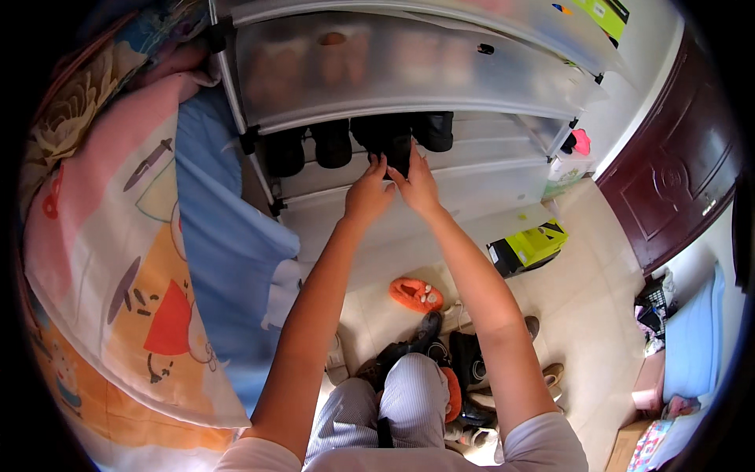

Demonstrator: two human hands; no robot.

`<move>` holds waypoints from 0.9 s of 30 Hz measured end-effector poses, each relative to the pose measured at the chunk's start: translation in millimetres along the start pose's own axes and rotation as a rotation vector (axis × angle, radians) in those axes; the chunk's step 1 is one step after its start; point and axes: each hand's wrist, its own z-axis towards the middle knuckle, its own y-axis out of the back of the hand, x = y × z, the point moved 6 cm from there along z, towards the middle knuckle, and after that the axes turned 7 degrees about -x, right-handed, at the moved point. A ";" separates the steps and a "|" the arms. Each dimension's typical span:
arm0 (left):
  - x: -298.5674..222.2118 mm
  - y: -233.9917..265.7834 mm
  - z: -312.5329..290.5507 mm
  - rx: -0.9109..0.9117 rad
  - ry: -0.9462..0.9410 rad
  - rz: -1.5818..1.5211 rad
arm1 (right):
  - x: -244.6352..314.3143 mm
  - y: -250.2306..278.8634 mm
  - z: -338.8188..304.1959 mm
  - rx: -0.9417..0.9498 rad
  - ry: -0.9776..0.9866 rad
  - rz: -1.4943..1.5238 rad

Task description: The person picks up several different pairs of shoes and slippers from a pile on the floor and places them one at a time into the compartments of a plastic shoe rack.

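Both arms reach forward to an open tier of a shoe rack [338,186] with a metal frame and translucent panels. Between my left hand [368,191] and my right hand [417,187] is a black shoe [399,154], its near end gripped by the fingers of both. Its far part lies in the dark of the tier. To its left stand dark shoes, one at the far left [285,153] and another beside it [333,145]. Close by on the right sits one more black shoe [433,130].
Pale shoes show faintly behind the upper panel [370,67]. On the floor lie an orange slipper [416,294], several dark shoes [409,346] near my knees, and a green-and-black box [528,247]. A patterned bedcover [141,275] hangs at the left; a dark red door [668,157] is at the right.
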 end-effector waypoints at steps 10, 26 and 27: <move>0.3 -9.8 -0.4 -0.044 0.023 0.170 | -8.8 -21.7 4.8 -0.005 -0.063 -0.147; 13.6 -11.6 -9.0 0.173 0.156 -0.783 | 7.0 -5.5 -5.7 -0.253 0.083 0.157; 14.5 -10.3 -7.9 0.174 0.159 -0.784 | 8.6 -7.6 -4.2 -0.242 0.076 0.155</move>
